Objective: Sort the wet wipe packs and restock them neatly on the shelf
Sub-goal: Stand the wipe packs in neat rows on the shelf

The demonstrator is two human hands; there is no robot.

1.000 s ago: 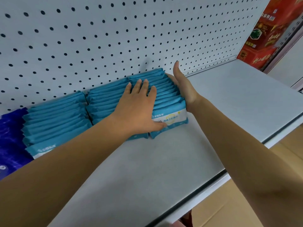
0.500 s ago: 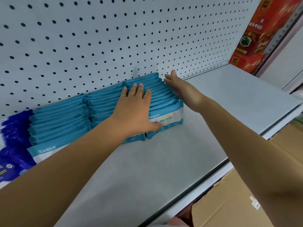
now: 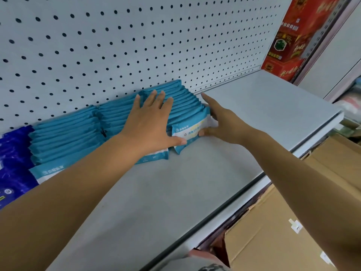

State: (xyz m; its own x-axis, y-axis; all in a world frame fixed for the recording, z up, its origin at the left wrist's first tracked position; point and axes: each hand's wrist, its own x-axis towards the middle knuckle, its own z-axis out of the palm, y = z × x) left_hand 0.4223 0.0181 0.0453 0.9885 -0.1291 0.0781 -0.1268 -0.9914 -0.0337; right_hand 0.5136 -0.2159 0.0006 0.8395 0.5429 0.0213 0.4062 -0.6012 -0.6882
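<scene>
1. Far left edge: dark blue packs (image 3: pixel 13 153) stand in a row against the pegboard back wall (image 3: pixel 117 45), partly cut off by the frame.
2. Just right of them: a first row of teal wet wipe packs (image 3: pixel 64 133), standing on edge front to back, touching the blue ones. The nearest pack shows its white-and-teal face.
3. Next right: a second teal row (image 3: pixel 115 116), touching the first row. The left forearm crosses over its near end.
4. Left hand (image 3: pixel 152 122): lies flat, palm down, fingers spread, on top of the second row and the third row (image 3: pixel 185 102). Thumb reaches right along the near face of the front pack (image 3: pixel 189 132) of the third row. It presses; it does not grip.
5. Third row: runs from the pegboard toward the near side; its front pack leans slightly and shows printed text on a white panel.
6. Right hand (image 3: pixel 220 120): fingers extended along the right side of the third row, thumb under the front pack's near right corner. Open, cupped against the packs, touching them; not closed around any one pack.
7. Shelf (image 3: pixel 254 114): grey, bare to the right of the hands and on the near side.
8. Far right: a red printed carton (image 3: pixel 289 42) stands at the shelf's far right end.
9. Below the shelf edge, right: brown cardboard boxes (image 3: pixel 273 222).
</scene>
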